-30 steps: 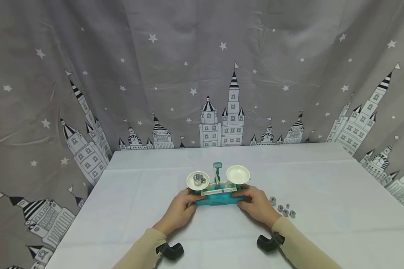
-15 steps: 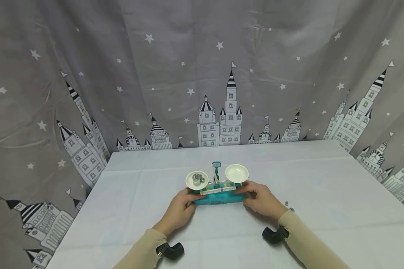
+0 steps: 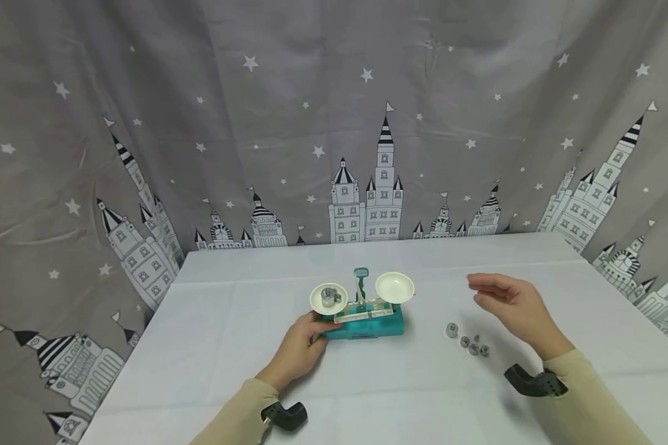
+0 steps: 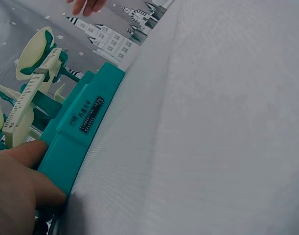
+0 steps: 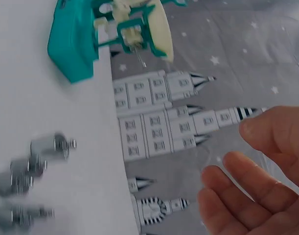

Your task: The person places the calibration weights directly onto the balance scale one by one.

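A teal tray balance (image 3: 362,326) with two cream pans stands mid-table. Several metal weights (image 3: 328,296) sit together in its left pan (image 3: 316,302), while the right pan (image 3: 395,288) holds nothing. My left hand (image 3: 296,349) grips the base's left end; the left wrist view shows thumb and finger on the teal housing (image 4: 78,132), near the ruled beam (image 4: 29,100). Raised above the table at the right, my right hand (image 3: 514,309) has loosely bent fingers and nothing between them. Loose metal weights (image 3: 452,330) stand on the cloth below and left of it.
A white cloth covers the table (image 3: 228,334). Behind it hangs a grey curtain (image 3: 289,93) printed with castles and stars. The loose weights lie between the balance and my right forearm.
My right hand has let go of the balance's right end and moved right and up, past the loose weights, which show fully again. My left hand stays on the balance.
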Motion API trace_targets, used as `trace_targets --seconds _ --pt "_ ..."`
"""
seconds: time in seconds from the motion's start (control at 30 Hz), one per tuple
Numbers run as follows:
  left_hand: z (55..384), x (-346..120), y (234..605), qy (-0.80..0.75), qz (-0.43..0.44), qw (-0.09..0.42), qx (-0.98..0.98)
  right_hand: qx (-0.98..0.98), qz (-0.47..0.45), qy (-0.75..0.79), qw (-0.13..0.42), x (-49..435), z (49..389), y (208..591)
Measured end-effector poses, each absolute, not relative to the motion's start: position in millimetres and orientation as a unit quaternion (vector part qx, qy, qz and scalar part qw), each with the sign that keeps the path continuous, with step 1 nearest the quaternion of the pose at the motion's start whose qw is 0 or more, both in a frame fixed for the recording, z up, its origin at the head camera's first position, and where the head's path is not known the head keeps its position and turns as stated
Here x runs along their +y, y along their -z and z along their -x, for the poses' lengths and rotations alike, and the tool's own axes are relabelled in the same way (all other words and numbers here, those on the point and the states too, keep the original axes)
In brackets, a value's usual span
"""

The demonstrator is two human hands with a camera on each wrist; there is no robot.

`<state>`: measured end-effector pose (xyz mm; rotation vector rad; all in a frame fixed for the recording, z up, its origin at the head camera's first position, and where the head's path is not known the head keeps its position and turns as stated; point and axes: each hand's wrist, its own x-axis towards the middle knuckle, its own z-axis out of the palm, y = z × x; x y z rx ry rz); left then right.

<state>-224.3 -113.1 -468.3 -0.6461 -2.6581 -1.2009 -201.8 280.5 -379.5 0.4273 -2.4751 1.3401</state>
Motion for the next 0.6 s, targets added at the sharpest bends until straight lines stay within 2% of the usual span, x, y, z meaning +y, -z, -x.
trace_targets --seconds 0.33,0.6 --pt "224.5 -113.0 469.4 0.403 0.215 0.078 -0.886 -0.866 -0.068 -0.452 0.204 318.9 177.0 399.4" --pt "223.4 -114.0 467.8 0.401 0.218 0.079 -0.886 -0.855 -0.114 -0.473 0.178 310.2 171.6 433.2"
